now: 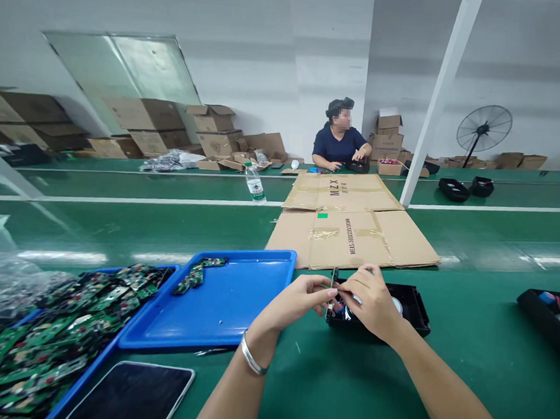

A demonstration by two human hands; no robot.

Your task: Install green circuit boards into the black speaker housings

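Note:
A small green circuit board (333, 278) stands on edge over the left end of a black plastic housing (416, 309). My left hand (303, 297), with a silver bangle at the wrist, pinches the board from the left. The fingers of my right hand (372, 302) are pressed together at the board's right side, above the housing; what they grip is too small to make out. Blue and red wires and a white round part show inside the housing, partly hidden by my right hand.
A blue tray (246, 302) holds a few circuit boards; another at the left is heaped with boards (74, 323). A phone (131, 395) lies in front. Flattened cardboard (354, 236), a bottle (255, 184) and a seated person (338, 140) are beyond. Another housing (546, 320) lies right.

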